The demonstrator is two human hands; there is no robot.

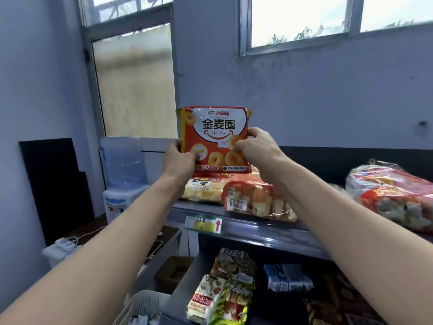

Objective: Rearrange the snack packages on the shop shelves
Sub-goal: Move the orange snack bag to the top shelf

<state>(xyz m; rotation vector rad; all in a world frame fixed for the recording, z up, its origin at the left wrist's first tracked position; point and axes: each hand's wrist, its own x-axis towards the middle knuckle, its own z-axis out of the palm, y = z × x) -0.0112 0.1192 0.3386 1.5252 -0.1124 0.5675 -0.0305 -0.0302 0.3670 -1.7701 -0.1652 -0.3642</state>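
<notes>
An orange-red snack package [215, 134] with a white label and ring-shaped cakes printed on it stands upright above the top shelf [253, 231]. My left hand [179, 158] grips its lower left edge. My right hand [255, 144] pinches its right edge, thumb on the front. Beneath it lie a yellow pack [203, 191] and a clear pack of small cakes [255, 200]. A large red-and-clear bag [393, 195] lies at the shelf's right end.
The lower shelf holds several packs, among them a green-and-white one [206, 299] and a blue one [288, 277]. A water dispenser [124, 174] stands to the left by a doorway. A white basket [143, 308] sits at the bottom edge, and a price tag [203, 225] hangs on the shelf rim.
</notes>
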